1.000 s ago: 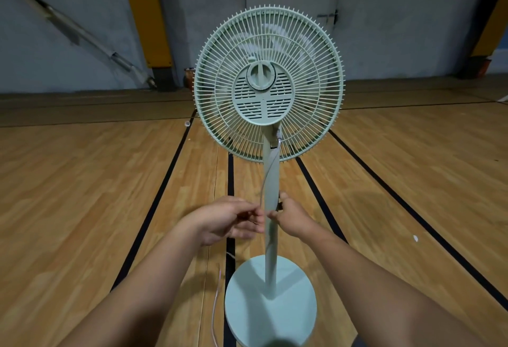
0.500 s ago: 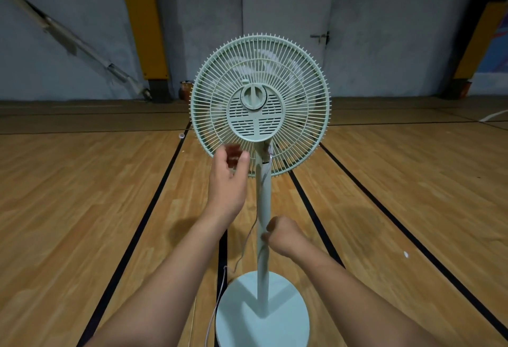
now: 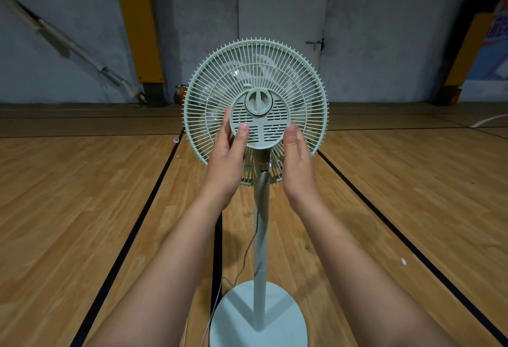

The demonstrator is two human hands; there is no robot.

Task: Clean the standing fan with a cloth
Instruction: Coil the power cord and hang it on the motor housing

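Behind the fan [image 3: 255,71], the open left hand [image 3: 226,162] touched its round middle [image 3: 264,126], with the open right hand [image 3: 298,162] just beside it.

Fan [image 3: 297,77] ahead of you, door [image 3: 283,11] behind it. Your left hand [image 3: 226,159] touches the hub's [image 3: 258,124] left edge, right hand [image 3: 298,159] just right; base [image 3: 280,324] on the floor [image 3: 82,209] below.

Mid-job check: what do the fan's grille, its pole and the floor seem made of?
The pale green round fan grille looks like moulded plastic, matt: thin even ribs, same colour throughout. The pale upright pole seems smooth plastic or painted metal, with a soft sheen; I cannot tell which. The brown plank floor looks like varnished wood: grain, board joints, faint gloss.
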